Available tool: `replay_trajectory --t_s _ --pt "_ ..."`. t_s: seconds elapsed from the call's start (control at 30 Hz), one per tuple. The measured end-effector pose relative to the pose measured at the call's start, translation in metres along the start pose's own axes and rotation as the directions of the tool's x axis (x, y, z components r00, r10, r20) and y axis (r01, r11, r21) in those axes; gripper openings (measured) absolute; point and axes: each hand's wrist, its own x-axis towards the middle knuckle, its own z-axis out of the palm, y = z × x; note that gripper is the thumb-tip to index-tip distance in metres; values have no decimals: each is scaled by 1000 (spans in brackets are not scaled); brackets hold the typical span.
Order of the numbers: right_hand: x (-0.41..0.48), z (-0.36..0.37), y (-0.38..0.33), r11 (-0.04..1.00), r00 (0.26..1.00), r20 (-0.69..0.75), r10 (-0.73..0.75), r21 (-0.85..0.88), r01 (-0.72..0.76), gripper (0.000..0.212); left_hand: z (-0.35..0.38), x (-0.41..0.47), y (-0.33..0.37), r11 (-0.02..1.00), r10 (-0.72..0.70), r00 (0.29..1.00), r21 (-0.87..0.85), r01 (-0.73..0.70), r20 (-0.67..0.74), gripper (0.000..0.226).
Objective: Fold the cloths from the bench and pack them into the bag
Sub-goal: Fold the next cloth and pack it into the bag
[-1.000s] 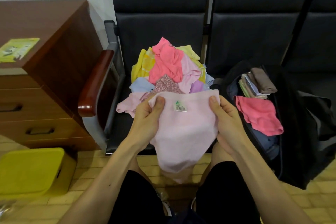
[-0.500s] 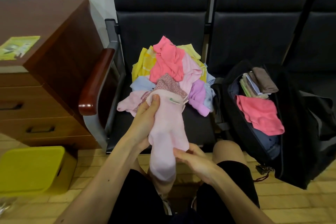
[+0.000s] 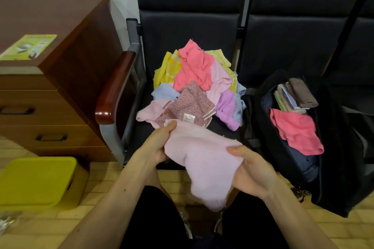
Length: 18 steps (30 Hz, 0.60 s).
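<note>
Mid-fold on one pale pink cloth (image 3: pixel 202 163). L = my left hand (image 3: pixel 159 147): thumb on top of the cloth's upper-left corner, fingers under it, so a pinch. R = my right hand (image 3: pixel 253 172): thumb laid over the right edge, fingers cupped beneath, also pinching the fabric. Cloth is in the air btwn both hands, just off the front edge of the bench (image 3: pixel 188 32) seat, over my lap. Its lower end hangs loose btwn my knees. Not a tidy rectangle yet, I'd say.

The pile (image 3: pixel 194 79) of unfolded cloths sits mid-seat, reaching toward the front edge, its patterned piece just beyond L. Plenty left to do.

The bag (image 3: pixel 342 168) stands open at the front edge of the next seat, to my right, w/ a folded stack (image 3: pixel 293 97) at its far end and a coral cloth (image 3: pixel 293 129) nearer me.

Next, prob.: lift the hanging end up to the held edge, square the corners, halve once more, then carry it right into the bag's opening. Needs both pinches firm, since soft fabric will likely sag out of line.
</note>
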Motion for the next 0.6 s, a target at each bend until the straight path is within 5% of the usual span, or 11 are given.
replay_trajectory --t_s 0.23,0.43,0.53,0.6 --pt "10 11 10 1000 993 -118 -7 14 9 84 8 17 -20 992 -24 998 118 31 -59 50" --pt "17 13 15 999 998 -54 -25 33 27 69 17 32 -44 983 158 981 110 -146 -114 39" --pt "22 10 16 998 997 -42 -63 24 64 83 26 39 -57 943 266 948 252 -218 -175 24" --pt "25 10 15 995 993 -64 -97 14 98 70 22 31 -64 875 330 922 431 -218 -204 22"
